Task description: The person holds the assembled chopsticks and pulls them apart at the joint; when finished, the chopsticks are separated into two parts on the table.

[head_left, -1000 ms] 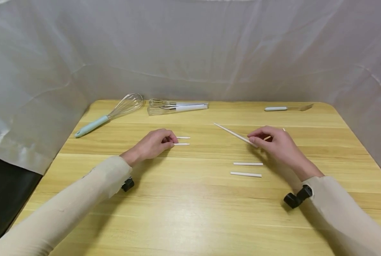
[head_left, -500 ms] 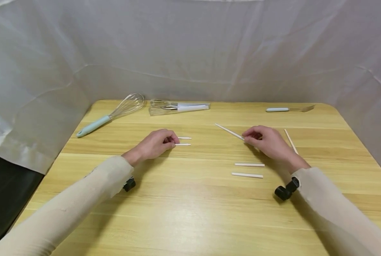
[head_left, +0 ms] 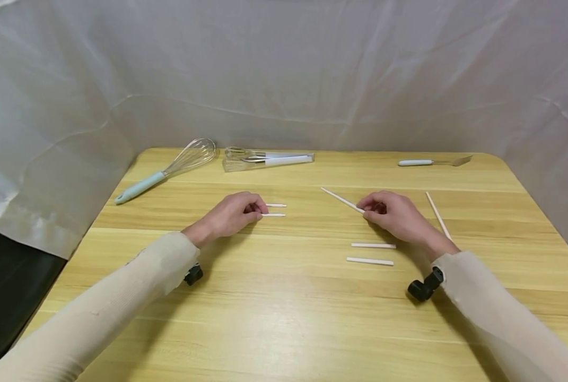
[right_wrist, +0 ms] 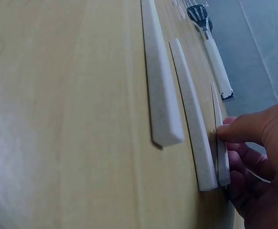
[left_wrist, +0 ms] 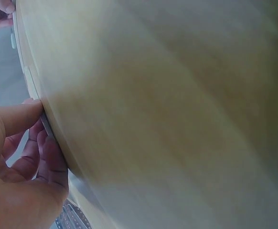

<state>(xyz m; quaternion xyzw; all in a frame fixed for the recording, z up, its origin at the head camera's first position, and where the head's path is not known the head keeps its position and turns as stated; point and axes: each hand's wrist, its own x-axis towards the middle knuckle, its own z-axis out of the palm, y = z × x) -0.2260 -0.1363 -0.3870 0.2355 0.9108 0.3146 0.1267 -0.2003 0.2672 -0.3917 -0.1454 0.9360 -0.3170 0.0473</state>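
Note:
Near the table's middle, my left hand (head_left: 236,213) pinches a thin white chopstick (head_left: 275,215) with a narrowed right end. Parallel behind it lies another white chopstick (head_left: 277,205), partly covered by the fingers. My right hand (head_left: 400,215) holds a tapered white chopstick (head_left: 338,198) between thumb and fingers, low over the table, its thin end pointing back left. In the right wrist view, that chopstick (right_wrist: 220,148) sits by the thumb tip. Two short white sticks (head_left: 373,245) (head_left: 369,261) lie side by side in front of this hand.
Behind my right wrist lies another tapered chopstick (head_left: 438,213). A whisk (head_left: 164,172) with a pale blue handle is at back left, beside utensils in clear wrapping (head_left: 268,159). A pale-handled metal utensil (head_left: 434,162) lies back right. Grey cloth (head_left: 284,74) hangs behind the table.
My right hand has moved left, uncovering the tapered chopstick by its wrist, and its grip is nearer the thin end of the held chopstick. The left hand stays in place.

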